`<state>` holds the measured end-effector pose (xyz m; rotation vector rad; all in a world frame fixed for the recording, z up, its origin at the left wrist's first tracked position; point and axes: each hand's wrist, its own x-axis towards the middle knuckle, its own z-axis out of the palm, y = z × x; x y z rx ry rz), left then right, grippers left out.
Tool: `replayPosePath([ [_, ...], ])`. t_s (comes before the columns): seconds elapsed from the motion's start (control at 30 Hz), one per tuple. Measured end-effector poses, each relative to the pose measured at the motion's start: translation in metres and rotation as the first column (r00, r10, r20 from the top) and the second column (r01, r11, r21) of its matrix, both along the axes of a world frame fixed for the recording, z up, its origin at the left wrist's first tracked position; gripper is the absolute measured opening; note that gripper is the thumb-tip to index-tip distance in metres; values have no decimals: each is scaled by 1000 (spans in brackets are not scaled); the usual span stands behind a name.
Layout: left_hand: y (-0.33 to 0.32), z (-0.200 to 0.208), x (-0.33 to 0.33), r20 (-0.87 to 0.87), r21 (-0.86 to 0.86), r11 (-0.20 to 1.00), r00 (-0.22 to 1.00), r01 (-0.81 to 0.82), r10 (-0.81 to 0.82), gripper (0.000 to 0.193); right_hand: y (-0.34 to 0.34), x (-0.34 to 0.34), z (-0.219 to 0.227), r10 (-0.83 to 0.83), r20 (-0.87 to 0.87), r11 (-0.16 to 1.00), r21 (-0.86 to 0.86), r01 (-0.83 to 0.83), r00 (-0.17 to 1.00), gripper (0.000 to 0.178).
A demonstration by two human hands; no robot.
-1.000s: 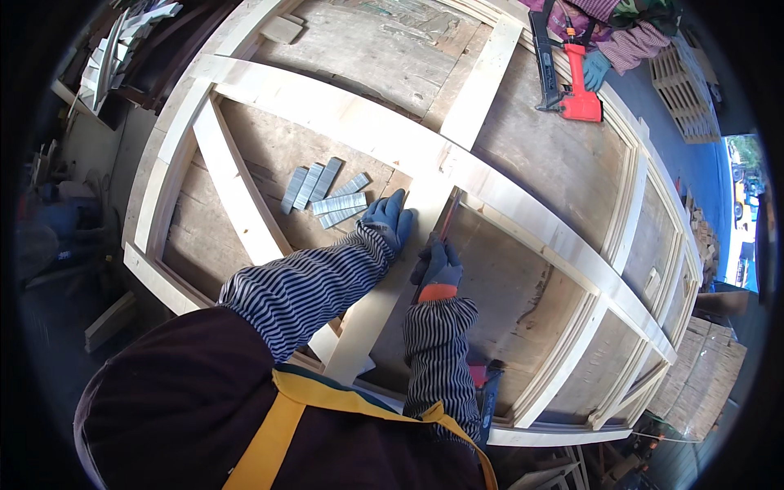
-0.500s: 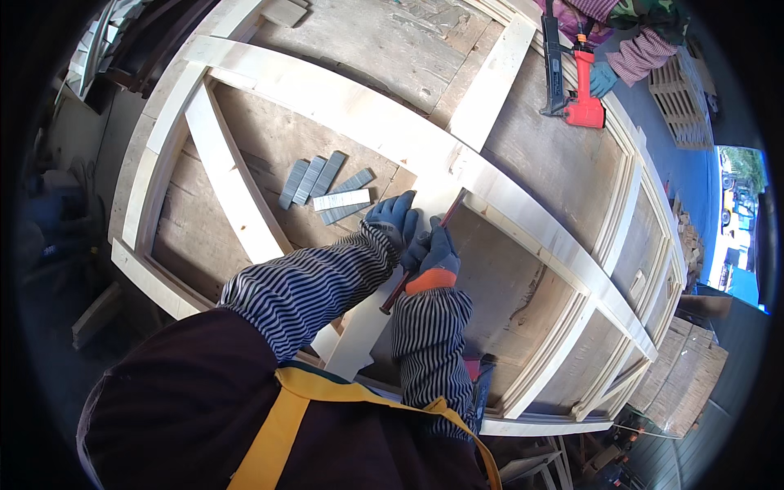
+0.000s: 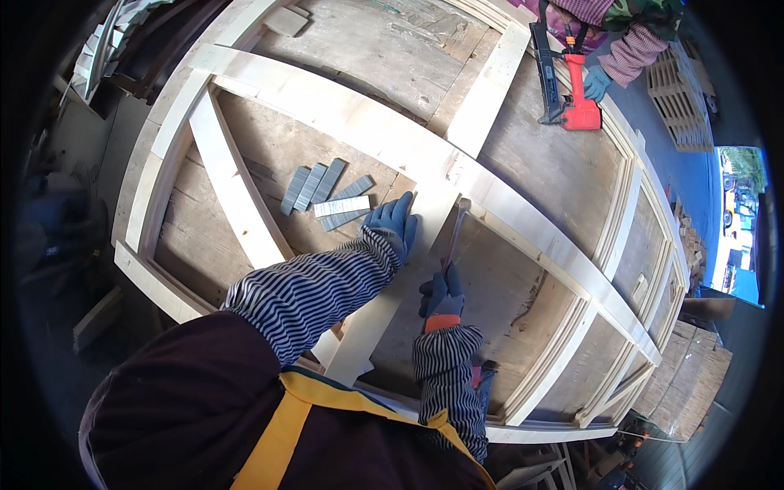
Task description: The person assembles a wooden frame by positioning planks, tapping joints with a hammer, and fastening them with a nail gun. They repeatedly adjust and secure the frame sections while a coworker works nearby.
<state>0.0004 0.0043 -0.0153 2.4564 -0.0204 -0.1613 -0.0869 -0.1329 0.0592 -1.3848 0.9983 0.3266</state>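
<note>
My left hand (image 3: 394, 222), in a blue-grey glove, rests with extended fingers at the left edge of a pale wooden crosspiece (image 3: 371, 327). It holds nothing visible. My right hand (image 3: 442, 291), gloved likewise with an orange cuff, is closed round a slim, dark-reddish rod (image 3: 454, 237). The rod points away from me; its small blunt head is at the corner where the crosspiece meets the long middle rail (image 3: 343, 110). My fingers hide its near end. Several grey staple strips (image 3: 327, 180) lie beside my left hand on the panel within the frame.
A co-worker's gloved hand (image 3: 597, 83) is by a red and black nail gun (image 3: 581, 106) at the far right. Another red and dark tool (image 3: 483, 382) lies partly behind my right forearm. A diagonal brace (image 3: 233, 184) crosses the left bay. Stacked boards (image 3: 684, 380) stand at right.
My right hand has moved back toward me, away from my left hand. The rod has swung steeper, its head still near the corner. My left hand has stayed on the crosspiece.
</note>
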Motion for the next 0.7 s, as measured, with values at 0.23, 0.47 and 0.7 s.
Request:
replayPosePath([
  [0.23,3,8,0,-126,10,1000,992,-6,7,62,-19,-4,12,403,-61,914,-24,-405,913,29],
  [0.47,4,11,3,-181,16,1000,983,-15,18,63,-47,49,-48,688,111,689,-412,-597,717,27],
  [0.7,5,9,5,-125,15,999,992,37,-34,62,-44,53,-79,724,69,491,-751,-442,686,32],
])
